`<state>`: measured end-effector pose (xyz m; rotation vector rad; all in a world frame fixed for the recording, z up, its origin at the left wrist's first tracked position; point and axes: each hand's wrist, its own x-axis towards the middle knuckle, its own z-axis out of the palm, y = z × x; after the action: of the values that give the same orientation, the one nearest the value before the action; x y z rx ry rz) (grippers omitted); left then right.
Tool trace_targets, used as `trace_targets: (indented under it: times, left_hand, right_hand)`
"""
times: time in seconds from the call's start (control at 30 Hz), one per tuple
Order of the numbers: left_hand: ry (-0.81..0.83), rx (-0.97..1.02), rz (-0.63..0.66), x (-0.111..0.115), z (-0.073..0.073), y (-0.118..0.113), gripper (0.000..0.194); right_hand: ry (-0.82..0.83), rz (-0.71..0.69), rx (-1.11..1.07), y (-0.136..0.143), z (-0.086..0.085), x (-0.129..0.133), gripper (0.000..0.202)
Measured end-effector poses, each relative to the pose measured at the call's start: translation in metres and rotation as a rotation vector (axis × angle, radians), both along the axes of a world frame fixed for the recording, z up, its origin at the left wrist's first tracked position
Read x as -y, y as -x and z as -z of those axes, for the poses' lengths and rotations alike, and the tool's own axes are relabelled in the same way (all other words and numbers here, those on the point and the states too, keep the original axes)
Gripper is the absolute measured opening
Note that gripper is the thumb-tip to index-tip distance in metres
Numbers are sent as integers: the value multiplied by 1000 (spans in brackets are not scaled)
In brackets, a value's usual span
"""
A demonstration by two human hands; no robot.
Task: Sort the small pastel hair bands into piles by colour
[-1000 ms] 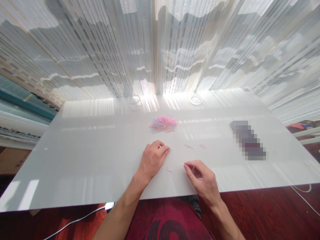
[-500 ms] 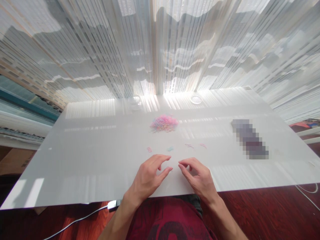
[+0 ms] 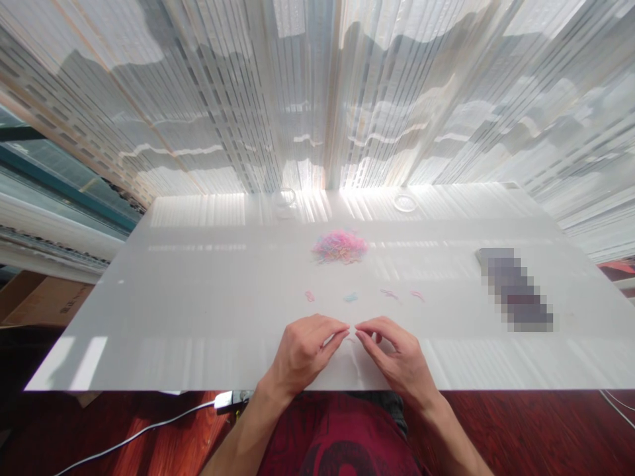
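My left hand (image 3: 310,349) is pinched, thumb against fingertips, close to the tips of my right hand (image 3: 395,352), which is pinched too. Something tiny and pinkish shows between and just below the fingertips, too small to make out. Beyond the hands, small loops lie in a row on the white table (image 3: 198,297): a pink one (image 3: 309,296), a light blue bundle (image 3: 350,297), a pink pair (image 3: 389,294) and another pink one (image 3: 417,295). Farther back sits a loose pile of pink, blue and yellowish loops (image 3: 340,246).
A blurred-out dark oblong object (image 3: 516,289) lies on the right of the table. Two clear round items (image 3: 405,203) stand near the back edge by the striped curtain (image 3: 307,99). A white plug with cable (image 3: 223,401) is below the front edge, and a cardboard box (image 3: 47,301) at left.
My left hand's thumb and fingers have closed together and moved nearer my right hand's fingertips. The whole view has shifted slightly, with the table contents appearing farther right.
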<state>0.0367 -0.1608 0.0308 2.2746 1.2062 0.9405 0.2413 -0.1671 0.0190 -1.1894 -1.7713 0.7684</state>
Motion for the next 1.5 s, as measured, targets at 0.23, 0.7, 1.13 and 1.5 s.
trace_targets:
  times: [0.23,0.7,1.13,1.5]
  left_hand:
    - [4,-7,-94,-1,0,26,13]
    - [183,-305,-487,-26,2,85,18]
    - [-38,-112,-359,-5,10,77,19]
    - [-29,-107,-85,16,27,15,15]
  right_hand:
    - [4,-14,19,4,3,-2,10]
    - [1,35,75,-10,12,3,10]
    - [-155,16,208,-8,19,10,9]
    - [-184,-27,379,0,21,11,4]
